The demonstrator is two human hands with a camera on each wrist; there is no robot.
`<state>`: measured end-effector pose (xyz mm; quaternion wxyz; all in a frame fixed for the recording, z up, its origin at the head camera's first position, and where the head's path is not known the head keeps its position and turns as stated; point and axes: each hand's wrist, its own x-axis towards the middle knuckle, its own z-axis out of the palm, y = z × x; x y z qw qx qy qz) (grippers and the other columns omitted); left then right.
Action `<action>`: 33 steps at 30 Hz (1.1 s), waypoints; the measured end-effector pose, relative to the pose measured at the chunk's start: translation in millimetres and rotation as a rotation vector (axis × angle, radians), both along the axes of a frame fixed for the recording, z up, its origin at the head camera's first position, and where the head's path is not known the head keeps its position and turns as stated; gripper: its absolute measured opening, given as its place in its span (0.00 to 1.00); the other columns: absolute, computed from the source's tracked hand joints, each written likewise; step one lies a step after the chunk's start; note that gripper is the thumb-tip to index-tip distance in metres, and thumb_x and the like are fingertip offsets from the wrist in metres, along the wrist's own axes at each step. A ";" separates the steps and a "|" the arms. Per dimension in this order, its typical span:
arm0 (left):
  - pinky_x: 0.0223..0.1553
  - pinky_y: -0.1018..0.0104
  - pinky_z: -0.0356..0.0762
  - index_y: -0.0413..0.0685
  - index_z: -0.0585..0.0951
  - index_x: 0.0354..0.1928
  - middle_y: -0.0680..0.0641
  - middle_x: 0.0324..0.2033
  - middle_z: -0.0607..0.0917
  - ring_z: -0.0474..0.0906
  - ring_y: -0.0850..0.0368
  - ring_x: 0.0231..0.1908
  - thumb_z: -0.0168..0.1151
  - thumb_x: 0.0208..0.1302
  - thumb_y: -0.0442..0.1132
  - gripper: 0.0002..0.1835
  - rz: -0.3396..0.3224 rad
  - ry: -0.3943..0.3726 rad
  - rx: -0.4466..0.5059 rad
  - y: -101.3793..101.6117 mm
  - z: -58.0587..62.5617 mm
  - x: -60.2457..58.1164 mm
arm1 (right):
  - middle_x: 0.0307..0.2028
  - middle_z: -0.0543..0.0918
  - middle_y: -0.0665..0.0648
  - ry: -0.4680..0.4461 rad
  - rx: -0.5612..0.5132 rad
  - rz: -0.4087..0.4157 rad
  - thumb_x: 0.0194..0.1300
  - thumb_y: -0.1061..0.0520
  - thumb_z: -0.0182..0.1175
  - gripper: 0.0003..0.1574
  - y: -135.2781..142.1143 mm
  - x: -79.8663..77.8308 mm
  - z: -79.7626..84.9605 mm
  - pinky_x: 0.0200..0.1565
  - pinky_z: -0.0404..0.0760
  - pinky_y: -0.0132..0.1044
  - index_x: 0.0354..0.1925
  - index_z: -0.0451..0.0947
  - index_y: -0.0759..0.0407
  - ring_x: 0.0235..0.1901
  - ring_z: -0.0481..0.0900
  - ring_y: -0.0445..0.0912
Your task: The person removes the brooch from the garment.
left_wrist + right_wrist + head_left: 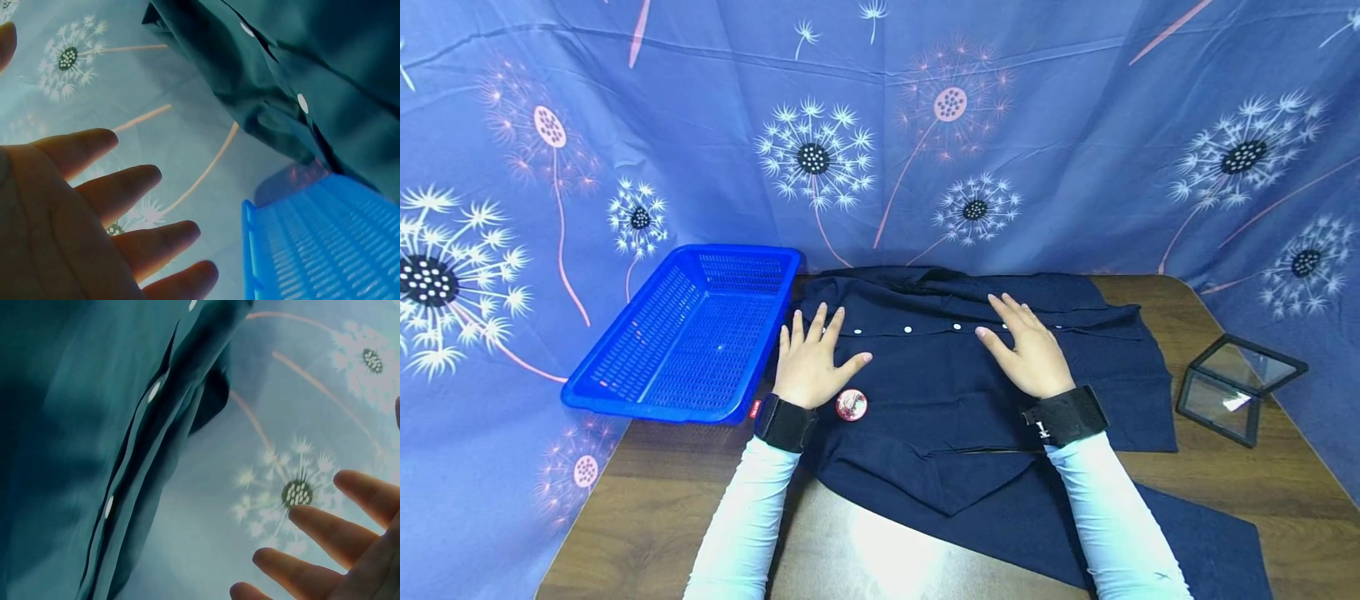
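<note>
A dark navy shirt (925,375) with a row of white buttons lies spread across the table, one sleeve stretched toward the lower right. My left hand (811,358) is over the shirt's left part with its fingers spread; in the left wrist view its fingers (134,187) are straight and hold nothing. Over the right part is my right hand (1028,350), fingers extended, and the right wrist view shows those fingers (331,537) apart from the cloth. A small round red-and-white badge (852,405) lies on the shirt beside my left wrist.
At the left stands a blue plastic basket (662,408) close to the shirt's edge. A black folding frame (1236,392) with clear panes stands open at the table's right. Behind the wooden table (647,492) hangs a blue dandelion-print cloth (880,167).
</note>
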<state>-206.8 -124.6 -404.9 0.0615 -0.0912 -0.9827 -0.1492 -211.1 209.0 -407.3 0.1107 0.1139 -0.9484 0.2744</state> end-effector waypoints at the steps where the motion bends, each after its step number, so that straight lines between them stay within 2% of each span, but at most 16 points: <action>1: 0.73 0.34 0.36 0.60 0.54 0.77 0.44 0.77 0.52 0.38 0.32 0.76 0.50 0.60 0.75 0.48 -0.005 -0.008 -0.003 0.0 0.2 0.1 | 0.75 0.57 0.64 -0.002 -0.014 0.011 0.72 0.35 0.48 0.42 -2.3 -0.1 0.5 0.67 0.53 0.70 0.76 0.55 0.50 0.73 0.52 0.69; 6: 0.73 0.36 0.43 0.60 0.54 0.77 0.45 0.77 0.54 0.43 0.32 0.75 0.50 0.60 0.75 0.48 -0.017 -0.025 -0.004 -0.1 1.1 0.9 | 0.74 0.59 0.62 -0.008 -0.062 0.050 0.73 0.36 0.48 0.40 -13.5 -0.7 3.0 0.69 0.56 0.64 0.75 0.57 0.51 0.73 0.55 0.64; 12: 0.71 0.36 0.51 0.56 0.58 0.76 0.42 0.75 0.59 0.51 0.33 0.74 0.50 0.59 0.75 0.49 -0.012 0.007 0.011 -2.6 1.1 2.3 | 0.72 0.64 0.63 0.021 -0.146 0.088 0.73 0.39 0.50 0.36 -26.8 -0.9 4.4 0.63 0.68 0.61 0.72 0.63 0.53 0.70 0.64 0.62; 18: 0.68 0.38 0.61 0.49 0.63 0.73 0.40 0.72 0.65 0.62 0.36 0.70 0.56 0.59 0.70 0.47 -0.037 0.019 0.052 -7.2 1.3 4.0 | 0.70 0.68 0.63 0.012 -0.185 0.139 0.73 0.45 0.53 0.33 -41.1 -0.4 4.0 0.66 0.66 0.59 0.70 0.65 0.56 0.69 0.66 0.59; 21: 0.66 0.41 0.65 0.46 0.64 0.72 0.39 0.70 0.68 0.66 0.37 0.68 0.59 0.59 0.68 0.46 -0.050 0.015 0.077 -9.9 0.7 5.1 | 0.68 0.70 0.63 -0.010 -0.216 0.163 0.73 0.46 0.54 0.32 -48.7 -0.8 3.3 0.64 0.69 0.57 0.70 0.66 0.56 0.67 0.69 0.58; 27: 0.64 0.42 0.68 0.42 0.69 0.68 0.37 0.66 0.72 0.70 0.37 0.65 0.63 0.58 0.65 0.44 -0.048 -0.021 0.105 -13.1 -2.1 6.6 | 0.62 0.76 0.63 -0.053 -0.305 0.205 0.72 0.49 0.55 0.30 -63.5 -1.5 -2.2 0.58 0.76 0.55 0.69 0.67 0.56 0.59 0.76 0.57; 33: 0.62 0.45 0.71 0.41 0.72 0.65 0.38 0.62 0.77 0.73 0.39 0.61 0.64 0.58 0.64 0.42 -0.070 -0.038 0.102 -15.0 -7.7 7.3 | 0.59 0.78 0.64 -0.085 -0.338 0.237 0.72 0.50 0.56 0.29 -77.9 -0.4 -7.9 0.56 0.78 0.52 0.67 0.69 0.59 0.57 0.78 0.58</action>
